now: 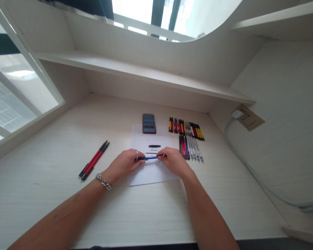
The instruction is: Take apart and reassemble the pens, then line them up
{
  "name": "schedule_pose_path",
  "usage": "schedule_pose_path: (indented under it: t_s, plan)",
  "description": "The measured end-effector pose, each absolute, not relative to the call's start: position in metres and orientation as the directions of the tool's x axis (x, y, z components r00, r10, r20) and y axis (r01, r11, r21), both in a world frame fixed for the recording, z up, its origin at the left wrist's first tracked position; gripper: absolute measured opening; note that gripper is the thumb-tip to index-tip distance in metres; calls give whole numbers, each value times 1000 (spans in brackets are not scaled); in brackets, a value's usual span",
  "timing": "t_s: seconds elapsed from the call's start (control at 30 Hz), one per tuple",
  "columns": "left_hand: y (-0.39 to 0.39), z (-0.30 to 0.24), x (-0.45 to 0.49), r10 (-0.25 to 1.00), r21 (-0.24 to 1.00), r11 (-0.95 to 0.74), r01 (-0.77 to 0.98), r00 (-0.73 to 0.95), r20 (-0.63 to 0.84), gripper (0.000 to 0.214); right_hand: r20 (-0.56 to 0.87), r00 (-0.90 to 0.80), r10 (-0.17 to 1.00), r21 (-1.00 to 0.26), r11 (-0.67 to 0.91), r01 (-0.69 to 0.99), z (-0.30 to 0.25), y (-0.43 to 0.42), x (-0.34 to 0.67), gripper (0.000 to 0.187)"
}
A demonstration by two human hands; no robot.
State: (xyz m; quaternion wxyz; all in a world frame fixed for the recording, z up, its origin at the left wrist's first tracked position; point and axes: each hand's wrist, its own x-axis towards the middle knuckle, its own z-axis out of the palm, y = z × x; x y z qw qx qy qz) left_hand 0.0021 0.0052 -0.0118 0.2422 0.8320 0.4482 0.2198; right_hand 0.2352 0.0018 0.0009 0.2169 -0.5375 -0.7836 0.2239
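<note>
Both my hands meet over a white sheet of paper (151,175) on the desk. My left hand (125,163) and my right hand (173,160) each pinch one end of a blue pen (150,158), held level just above the paper. A small black pen part (154,146) and a thin rod-like piece (151,153) lie on the paper just beyond the hands. My left wrist wears a chain bracelet (103,182).
Two red-and-black pens (94,160) lie to the left. Several pens in two rows (189,137) lie to the right. A dark phone-like object (149,123) rests at the paper's far edge. A wall socket (246,117) with a cable (252,173) sits on the right wall.
</note>
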Motion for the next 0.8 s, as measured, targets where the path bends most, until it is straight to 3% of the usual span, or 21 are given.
schedule_pose_path:
  t_s: [0.2, 0.4, 0.57, 0.8]
  plan:
    - [3, -17, 8, 844, 516, -513, 686, 511, 159, 22, 45, -329, 943, -521, 304, 798, -8, 2, 232, 20]
    - [6, -12, 2, 846, 561, -496, 663, 514, 141, 24, 38, -275, 961, -535, 252, 807, -3, 5, 240, 17]
    - [13, -8, -10, 904, 569, -404, 716, 406, 132, 29, 60, -192, 980, -561, 192, 805, 6, 6, 255, 19]
    - [18, -6, -16, 947, 545, -311, 779, 306, 104, 30, -20, -203, 979, -546, 159, 823, 9, 2, 255, 17]
